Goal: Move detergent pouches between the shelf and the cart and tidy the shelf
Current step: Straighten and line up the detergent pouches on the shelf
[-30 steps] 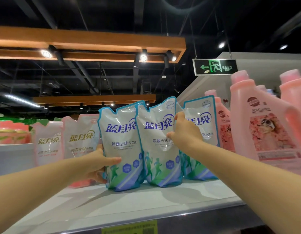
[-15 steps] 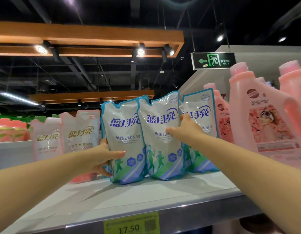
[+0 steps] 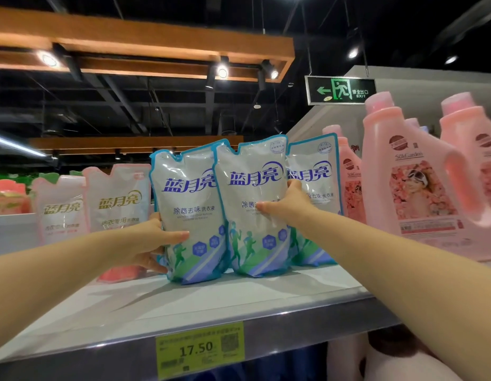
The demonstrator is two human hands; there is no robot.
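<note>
Clerk: Entry one, middle blue pouch (image 3: 250, 237). Position and hold?
Checker: Upright on the shelf (image 3: 239, 296), tilted a little. The person's right hand (image 3: 289, 206) grips its right edge, thumb laid across the front print, fingers tucked behind.
Clerk: Entry two, left of the middle blue pouch?
Checker: Left blue pouch (image 3: 188, 207), upright, its right edge overlapped by the middle blue pouch. The left hand (image 3: 153, 243) clasps its left edge, thumb on the front, fingers behind.
Clerk: Entry three, right of it?
Checker: Right blue pouch (image 3: 317, 163), upright, partly behind the middle blue pouch. Whether the right hand's fingers touch it cannot be told.
Clerk: Fill?
Checker: All three plump, tops sealed.
Clerk: Other stock?
Checker: Farther left, two pink-edged pouches (image 3: 117, 199), set back from the middle blue pouch. Farther right, pink bottles (image 3: 412, 174) with handles, the nearest just beside the right blue pouch.
Clerk: Edges and room?
Checker: In front of the middle blue pouch a bare strip of shelf runs to the front lip. A price tag (image 3: 200, 349) reading 17.50 sits on that lip, below the middle blue pouch
</note>
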